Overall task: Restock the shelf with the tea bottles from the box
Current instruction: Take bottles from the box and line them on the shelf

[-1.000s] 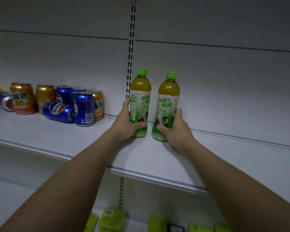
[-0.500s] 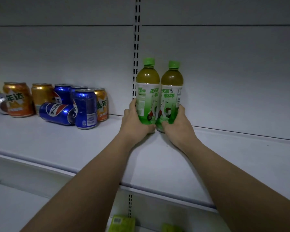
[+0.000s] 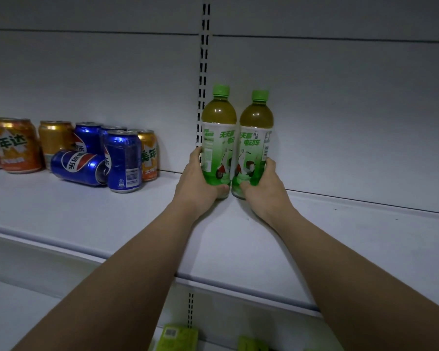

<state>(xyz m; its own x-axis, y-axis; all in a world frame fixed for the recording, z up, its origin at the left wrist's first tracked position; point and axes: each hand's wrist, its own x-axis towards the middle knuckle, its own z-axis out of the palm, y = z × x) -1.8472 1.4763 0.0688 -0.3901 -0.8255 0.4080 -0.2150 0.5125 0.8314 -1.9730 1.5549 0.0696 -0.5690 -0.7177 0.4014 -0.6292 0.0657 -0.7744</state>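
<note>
Bottles now touching; left bottle (image 3: 218,138) and right bottle (image 3: 255,143) read 电动车

A shop, judging by the white metal gondola shelf (image 3: 137,219) with slotted upright strip (image 3: 203,72) and plain back panels, stocked with blue and orange drink cans (image 3: 123,160), green-capped plastic tea bottles (image 3: 218,138), and green packets (image 3: 178,338) on the tier below

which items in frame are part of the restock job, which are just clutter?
Job:
- left green-capped plastic tea bottle, in left hand grip
- right green-capped plastic tea bottle, in right hand grip
- white metal shelf

Lying about:
- orange soda cans
- blue cola cans, one tipped over
- green packets on lower shelf
</note>
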